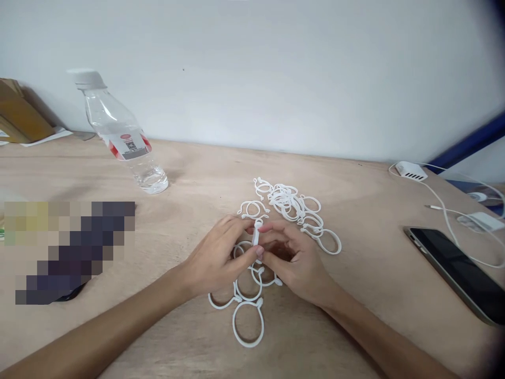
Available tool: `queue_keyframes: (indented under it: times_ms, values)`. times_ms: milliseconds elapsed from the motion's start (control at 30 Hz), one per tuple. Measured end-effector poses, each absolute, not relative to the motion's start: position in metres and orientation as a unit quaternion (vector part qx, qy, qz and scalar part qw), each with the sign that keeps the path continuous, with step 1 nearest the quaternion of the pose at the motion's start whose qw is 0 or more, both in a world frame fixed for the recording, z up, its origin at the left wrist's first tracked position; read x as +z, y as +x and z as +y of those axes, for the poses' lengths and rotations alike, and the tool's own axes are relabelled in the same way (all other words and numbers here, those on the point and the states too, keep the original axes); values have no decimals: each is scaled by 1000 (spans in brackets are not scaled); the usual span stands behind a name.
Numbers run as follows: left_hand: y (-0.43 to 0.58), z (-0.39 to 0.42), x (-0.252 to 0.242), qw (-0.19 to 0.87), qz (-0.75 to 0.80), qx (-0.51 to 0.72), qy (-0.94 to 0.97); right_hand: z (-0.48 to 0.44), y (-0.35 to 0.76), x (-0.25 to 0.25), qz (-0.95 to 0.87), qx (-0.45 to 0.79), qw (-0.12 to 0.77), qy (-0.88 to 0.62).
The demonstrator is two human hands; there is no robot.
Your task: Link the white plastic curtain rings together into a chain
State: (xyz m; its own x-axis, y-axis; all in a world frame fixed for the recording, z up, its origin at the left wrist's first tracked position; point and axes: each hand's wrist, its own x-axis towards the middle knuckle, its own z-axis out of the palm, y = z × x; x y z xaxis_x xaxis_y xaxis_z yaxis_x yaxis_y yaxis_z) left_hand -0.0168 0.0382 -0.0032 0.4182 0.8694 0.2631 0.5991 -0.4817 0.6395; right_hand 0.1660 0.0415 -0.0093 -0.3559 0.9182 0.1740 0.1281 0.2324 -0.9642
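In the middle of the table, my left hand (216, 255) and my right hand (302, 263) meet at the fingertips. Between them they pinch a white plastic curtain ring (256, 236), seen edge-on and held upright with its small knob at the top. Several closed white rings (248, 346) with small clasps lie below and in front of my hands, some overlapping. Just beyond my fingers is a tangled pile of similar rings (284, 200), and a few at its left (252, 203) appear unclasped. Fingers hide part of the held ring.
A clear water bottle (126, 142) stands at the back left, with a cardboard box (23, 113) farther left. A blurred-out dark object (79, 258) lies nearer me. On the right are a phone (461, 273), a white cable (445, 216) and a white charger (411, 171). A wall rises behind the table.
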Motion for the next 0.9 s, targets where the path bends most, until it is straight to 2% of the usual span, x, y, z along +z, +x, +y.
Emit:
queue_keyframes:
  times_ms: [167,367,467,733,900]
  values:
    - [-17,38,-6,277,498,316,759,42,168,-6,-620,532,418,-398]
    - [-16,37,-6,154,461,339,805,45,166,-7,-620,507,417,-429]
    - [-17,36,-8,130,443,331,823,45,165,-9,-622,493,414,-446]
    - [-19,35,-2,206,457,354,789,45,167,-10,-622,491,433,-429]
    - [-18,36,1,196,417,295,837,46,167,-10,-625,487,436,-428]
